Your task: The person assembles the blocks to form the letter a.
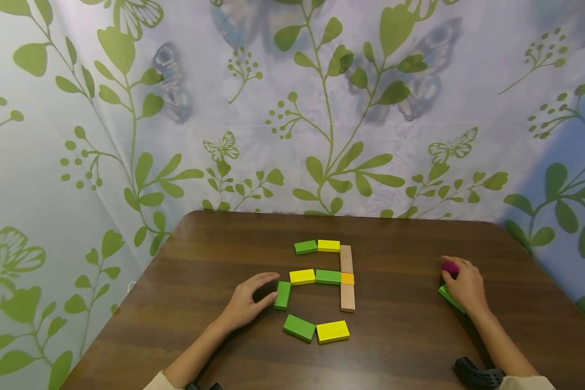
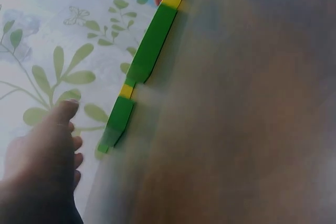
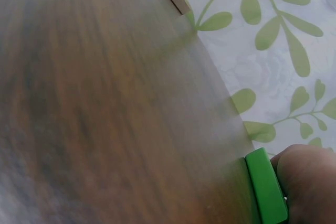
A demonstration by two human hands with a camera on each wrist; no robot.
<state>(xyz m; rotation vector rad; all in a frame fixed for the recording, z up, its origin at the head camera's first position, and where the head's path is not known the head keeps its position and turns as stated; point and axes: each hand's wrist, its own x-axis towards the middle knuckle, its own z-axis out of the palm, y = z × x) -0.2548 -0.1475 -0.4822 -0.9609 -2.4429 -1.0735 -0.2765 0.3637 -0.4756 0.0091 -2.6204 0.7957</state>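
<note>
My left hand [image 1: 246,302] is over the left side of the table with its thumb and fingers apart. Its fingertips are right at the left edge of a green block [image 1: 282,296]. Farther right, my right hand [image 1: 468,284] holds a small magenta piece [image 1: 450,267] between thumb and fingers; the hand hides part of it. Under that hand lies another green block [image 1: 451,299], also visible in the right wrist view as a green block [image 3: 266,186] beside the fingers. Between my hands, blocks lie in an angular figure, with a yellow block [image 1: 333,332] nearest me.
Two plain wooden blocks [image 1: 346,259] with an orange block [image 1: 348,278] between them form the figure's right side. Green and yellow blocks make its top and middle rows. A patterned cloth [image 1: 283,179] hangs behind the brown table [image 1: 395,336].
</note>
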